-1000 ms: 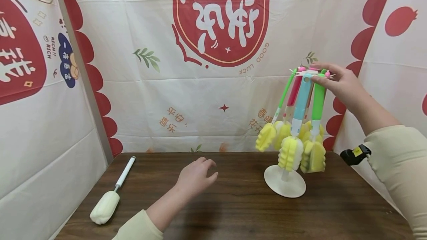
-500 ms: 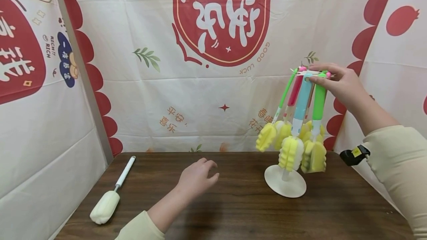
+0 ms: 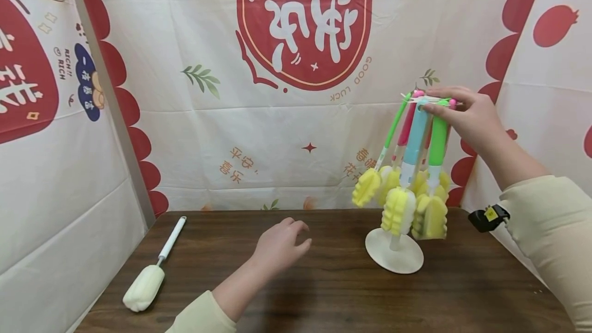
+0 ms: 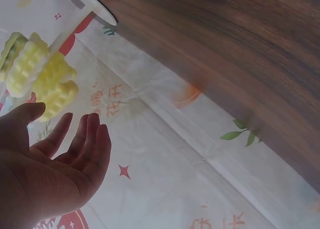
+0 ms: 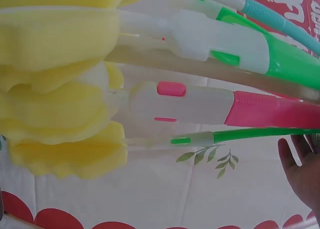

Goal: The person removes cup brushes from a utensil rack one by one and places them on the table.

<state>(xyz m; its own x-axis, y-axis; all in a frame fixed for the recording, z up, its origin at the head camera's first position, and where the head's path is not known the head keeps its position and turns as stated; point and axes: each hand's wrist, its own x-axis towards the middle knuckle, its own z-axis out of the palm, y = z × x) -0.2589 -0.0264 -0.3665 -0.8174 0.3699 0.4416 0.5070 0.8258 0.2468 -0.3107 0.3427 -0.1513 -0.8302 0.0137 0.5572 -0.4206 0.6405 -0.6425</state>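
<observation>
Slightly turned, it seems: compared with half a second ago, the blue-handled brush (image 3: 416, 132) and broad green-handled brush (image 3: 437, 140) sit a touch further left, while the base of the rack (image 3: 398, 263) has hardly shifted. Right hand (image 3: 475, 117) pinches the rack's top, thumb on the near side, fingers on the far; whether the blue handle's end is also caught, cannot tell. Reads as turning or steadying, brushes kept hanging rather than one coming off. Left hand (image 3: 283, 243) has drifted a little right, holding nothing, fingers loosely bent, well apart from the rack. Rack upright on the right half of the table (image 3: 333, 297), round base wholly on wood, short of the far edge; cloth backdrop (image 3: 277, 137) rises behind, so likely less swing room there. Loose brush (image 3: 145, 287) lies by the left edge, handle pointing far. Open wood between left hand and base; wider stretch on the near side.
</observation>
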